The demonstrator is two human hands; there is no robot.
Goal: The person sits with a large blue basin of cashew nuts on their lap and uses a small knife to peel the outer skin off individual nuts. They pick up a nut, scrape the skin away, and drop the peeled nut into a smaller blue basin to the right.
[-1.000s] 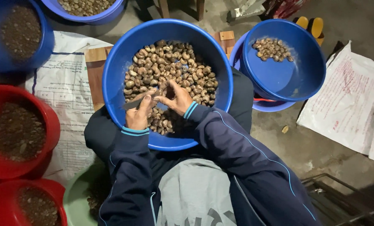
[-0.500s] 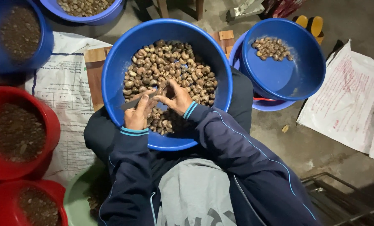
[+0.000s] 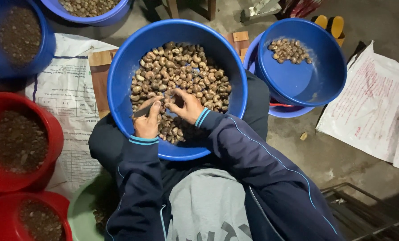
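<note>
A big blue basin [image 3: 123, 71] rests on my lap, filled with several brown nuts [image 3: 181, 71]. My left hand [image 3: 147, 121] is over the near part of the pile, closed around a small dark knife [image 3: 142, 110]. My right hand [image 3: 186, 106] is just beside it, fingers pinched on one nut [image 3: 168, 99] between the two hands. Both arms wear dark blue sleeves with light blue cuffs.
A second blue basin [image 3: 306, 76] with a few nuts stands at the right. Blue bowls [image 3: 43, 49] of dark bits sit at the upper left, red bowls [image 3: 52, 129] at the left, a green bowl [image 3: 81, 209] by my knee. Printed white sacks [image 3: 369, 102] lie on the floor.
Both hands have stayed over the near part of the pile, with only small finger shifts around the nut. The basins have not moved.
</note>
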